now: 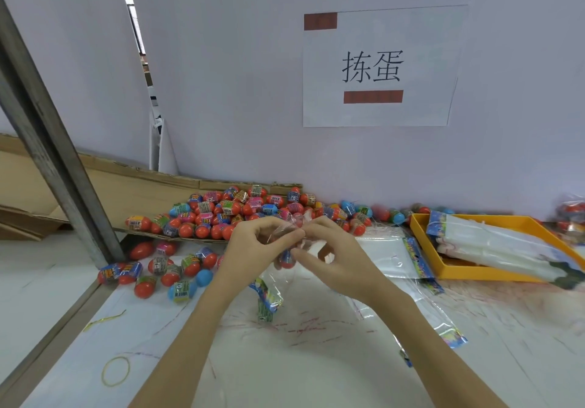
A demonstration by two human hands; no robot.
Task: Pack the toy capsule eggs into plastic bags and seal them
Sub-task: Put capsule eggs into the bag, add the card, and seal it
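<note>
My left hand and my right hand meet above the table and both pinch the top of a clear plastic bag. A red capsule egg shows inside the bag, just below my fingers. The bag's printed header end hangs down toward the table. A big heap of red, blue and pink capsule eggs lies behind my hands on flattened cardboard. Several more loose eggs lie to the left.
An orange tray at the right holds a stack of empty bags. Flat empty bags lie on the white table. A yellow rubber band lies front left. A slanted metal post stands at the left.
</note>
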